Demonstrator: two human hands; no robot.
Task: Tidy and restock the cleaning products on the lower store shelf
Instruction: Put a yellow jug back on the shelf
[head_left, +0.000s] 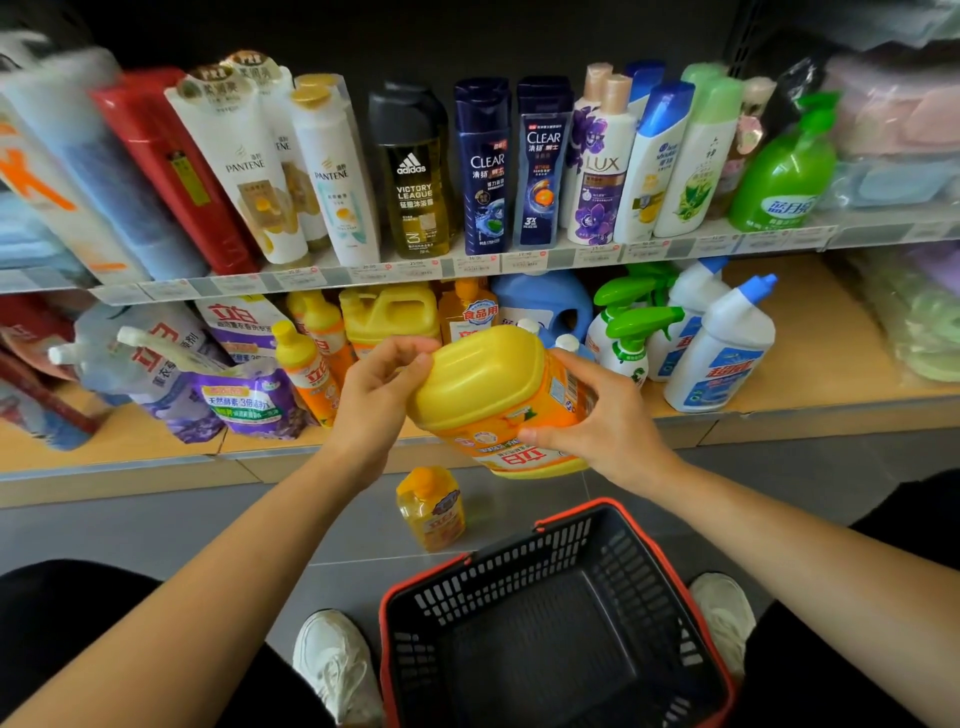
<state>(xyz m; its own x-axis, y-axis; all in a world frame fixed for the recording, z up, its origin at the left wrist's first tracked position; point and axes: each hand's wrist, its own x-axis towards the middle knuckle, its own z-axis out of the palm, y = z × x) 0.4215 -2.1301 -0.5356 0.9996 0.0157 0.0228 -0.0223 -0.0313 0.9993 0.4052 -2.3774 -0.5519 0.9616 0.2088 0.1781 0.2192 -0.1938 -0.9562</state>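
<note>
Yellow detergent jug (493, 395), tilted, above lower shelf (810, 364) edge; left hand (382, 387) with fingers curled on one end, right hand (592, 415) wrapped round labelled body; possible slip (smooth, bulky) onto small orange bottle (430, 506) on floor (249, 525), or toppling of slim dish-soap bottles (307, 376) behind.
</note>
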